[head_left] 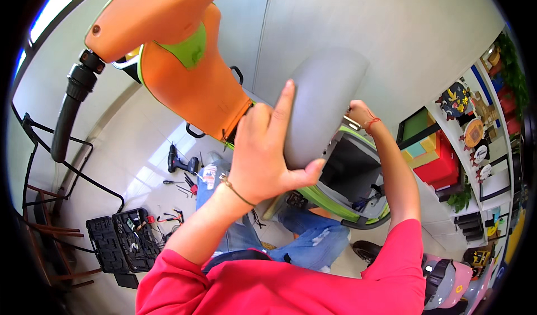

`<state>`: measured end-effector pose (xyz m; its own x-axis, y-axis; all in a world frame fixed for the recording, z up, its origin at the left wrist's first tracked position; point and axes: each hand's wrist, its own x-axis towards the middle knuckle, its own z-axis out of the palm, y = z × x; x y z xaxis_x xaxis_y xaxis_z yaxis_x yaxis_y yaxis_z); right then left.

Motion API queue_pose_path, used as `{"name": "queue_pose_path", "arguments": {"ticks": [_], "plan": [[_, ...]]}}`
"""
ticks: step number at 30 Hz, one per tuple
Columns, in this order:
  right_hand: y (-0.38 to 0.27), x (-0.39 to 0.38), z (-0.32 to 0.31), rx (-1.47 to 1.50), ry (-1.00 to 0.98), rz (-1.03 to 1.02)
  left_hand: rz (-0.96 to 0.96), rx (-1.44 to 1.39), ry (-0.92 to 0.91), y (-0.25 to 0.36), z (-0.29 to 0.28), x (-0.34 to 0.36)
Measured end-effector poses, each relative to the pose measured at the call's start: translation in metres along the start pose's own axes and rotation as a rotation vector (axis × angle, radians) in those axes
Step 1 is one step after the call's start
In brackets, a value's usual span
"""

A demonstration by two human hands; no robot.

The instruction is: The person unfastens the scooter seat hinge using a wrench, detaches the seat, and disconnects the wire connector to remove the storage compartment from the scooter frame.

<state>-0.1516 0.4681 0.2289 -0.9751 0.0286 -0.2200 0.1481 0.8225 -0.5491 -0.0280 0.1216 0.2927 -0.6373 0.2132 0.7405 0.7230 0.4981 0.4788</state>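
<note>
An orange and green scooter stands in front of me. Its grey seat is tipped up, and its far end is blurred. My left hand lies against the near side of the seat, index finger and thumb stretched out. Beyond the seat, my right hand is closed at the rim of the under-seat body. What its fingers hold, if anything, is hidden. Below it gapes the dark storage compartment, edged with green trim. Some dark wires show at its right side.
A black handlebar grip juts out at the left. On the tiled floor lie a cordless drill, several small tools and an opened black tool case. White shelves stand at the right, with a pink and grey vehicle nearby.
</note>
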Motion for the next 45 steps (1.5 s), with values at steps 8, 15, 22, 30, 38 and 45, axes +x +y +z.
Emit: {"name": "queue_pose_path", "arguments": {"ticks": [8, 15, 22, 30, 38, 45], "plan": [[0.032, -0.164, 0.023, 0.757, 0.525, 0.054, 0.007, -0.009, -0.023, 0.008, 0.004, 0.010], [0.051, -0.177, 0.134, 1.178, 0.437, 0.073, 0.058, 0.001, 0.021, 0.009, 0.009, 0.005], [0.045, -0.171, 0.181, 1.144, 0.627, 0.076, -0.012, 0.008, -0.023, 0.015, 0.005, 0.005], [0.037, -0.171, 0.178, 1.189, 0.656, 0.109, 0.028, 0.014, 0.016, 0.011, 0.006, 0.005], [0.043, -0.168, 0.171, 1.193, 0.473, 0.197, 0.032, 0.009, 0.013, 0.008, 0.009, 0.006], [0.073, -0.117, 0.099, 1.056, 0.525, 0.212, 0.034, -0.009, 0.013, 0.004, 0.002, 0.008]]}}
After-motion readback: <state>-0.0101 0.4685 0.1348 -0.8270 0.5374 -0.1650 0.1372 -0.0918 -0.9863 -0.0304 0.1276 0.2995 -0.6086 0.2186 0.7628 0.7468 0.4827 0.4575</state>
